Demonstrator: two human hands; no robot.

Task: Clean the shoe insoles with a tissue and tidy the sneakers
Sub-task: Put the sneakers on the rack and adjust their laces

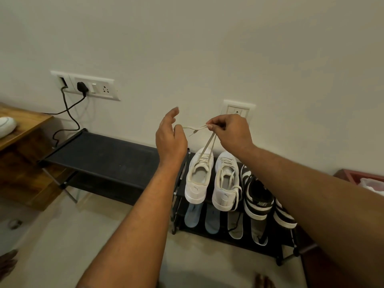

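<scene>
Wall (207,48) fills the upper half of the view, with the black rack (99,150) against its foot and a wooden desk (25,125) cut off at the left edge. On the rack's top shelf, at its right end, two white sneakers (225,183) stand side by side with toes to the wall and heels toward the person. Just right of them is a black-and-white pair (257,196), partly covered by the right forearm. Four insoles (212,220) lie on the shelf below, long axes running the same way as the shoes, their far ends hidden under the top shelf. Both hands hang above and slightly beyond the left white shoe (198,179). The right hand (230,132), the nearer to that shoe, pinches its laces (207,144) between thumb and fingertips. The two strands run taut from the eyelets up and away toward the wall, so the lace line rises almost straight from the shoe to that hand. A short loose end trails left from the pinch toward the left hand (169,138). That hand stands upright beside it, long fingers extended and thumb close to the tip. Whether the thumb and a hidden finger grip the end or only near it I cannot tell, because the back of the hand faces the camera. My judgement is that any tying depends on this small gap between the loose end and the left thumb. No tissue shows anywhere, and the far black-and-white shoe is mostly hidden.
</scene>
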